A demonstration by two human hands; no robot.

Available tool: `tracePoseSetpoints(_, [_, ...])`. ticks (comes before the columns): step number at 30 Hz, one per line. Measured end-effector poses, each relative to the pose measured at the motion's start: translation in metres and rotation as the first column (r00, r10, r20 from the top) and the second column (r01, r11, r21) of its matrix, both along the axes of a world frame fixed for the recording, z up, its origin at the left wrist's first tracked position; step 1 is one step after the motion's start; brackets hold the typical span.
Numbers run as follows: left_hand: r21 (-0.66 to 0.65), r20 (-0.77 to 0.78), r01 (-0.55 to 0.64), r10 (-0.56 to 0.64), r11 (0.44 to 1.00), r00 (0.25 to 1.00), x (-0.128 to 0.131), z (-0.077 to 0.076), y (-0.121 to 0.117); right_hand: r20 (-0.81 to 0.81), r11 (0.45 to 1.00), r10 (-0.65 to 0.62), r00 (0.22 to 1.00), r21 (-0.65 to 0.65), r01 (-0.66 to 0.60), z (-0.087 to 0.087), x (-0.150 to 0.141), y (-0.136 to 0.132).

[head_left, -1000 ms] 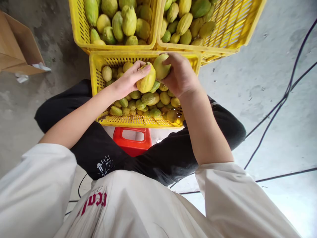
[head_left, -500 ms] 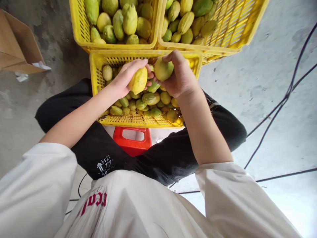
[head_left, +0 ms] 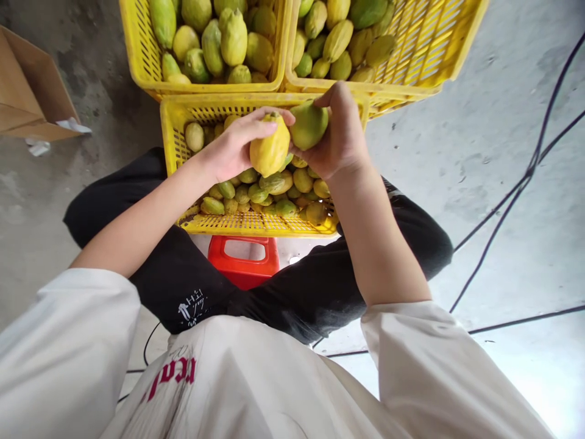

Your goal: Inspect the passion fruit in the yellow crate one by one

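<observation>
My left hand [head_left: 242,137] is closed around a yellow papaya [head_left: 269,152], its stem end tipped up towards my fingers. Just to the right, my right hand [head_left: 340,134] grips a green papaya [head_left: 309,125], with the thumb over its far side. The two fruits are held close together above the near yellow crate [head_left: 256,227]. Below them lie many small green and yellow papayas [head_left: 273,183], partly hidden by my hands.
Beyond stand two more yellow crates, the left one [head_left: 134,55] and the right one [head_left: 457,42], both holding larger papayas. A red stool [head_left: 242,268] shows between my legs. An open cardboard box [head_left: 36,91] is at the left, black cables [head_left: 530,177] at the right.
My left hand has turned the yellow papaya more upright and moved it right, closer to the other fruit. In my right hand the green papaya has been turned, showing a greener side.
</observation>
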State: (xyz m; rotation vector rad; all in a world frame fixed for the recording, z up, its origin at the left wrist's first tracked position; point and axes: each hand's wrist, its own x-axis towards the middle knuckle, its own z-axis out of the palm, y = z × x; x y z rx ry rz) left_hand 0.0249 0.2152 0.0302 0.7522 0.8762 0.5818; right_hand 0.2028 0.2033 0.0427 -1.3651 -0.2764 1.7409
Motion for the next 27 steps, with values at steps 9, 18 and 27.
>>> tracePoseSetpoints(9, [0.172, 0.140, 0.003, -0.027, 0.985, 0.990, -0.001, -0.018, -0.007, -0.031, 0.995, -0.010, 0.999, -0.098, 0.007, 0.001, -0.003, 0.004])
tracePoseSetpoints(18, [0.180, 0.098, -0.017, -0.001, 0.984, 0.995, -0.001, -0.015, -0.008, -0.140, 0.998, -0.005, 0.990, -0.058, -0.003, 0.006, 0.000, 0.001])
tracePoseSetpoints(27, [-0.058, -0.045, -0.156, 0.153, 0.986, 0.987, 0.000, -0.008, 0.003, -0.171, 1.000, -0.007, 0.985, -0.020, 0.004, 0.011, 0.003, 0.001])
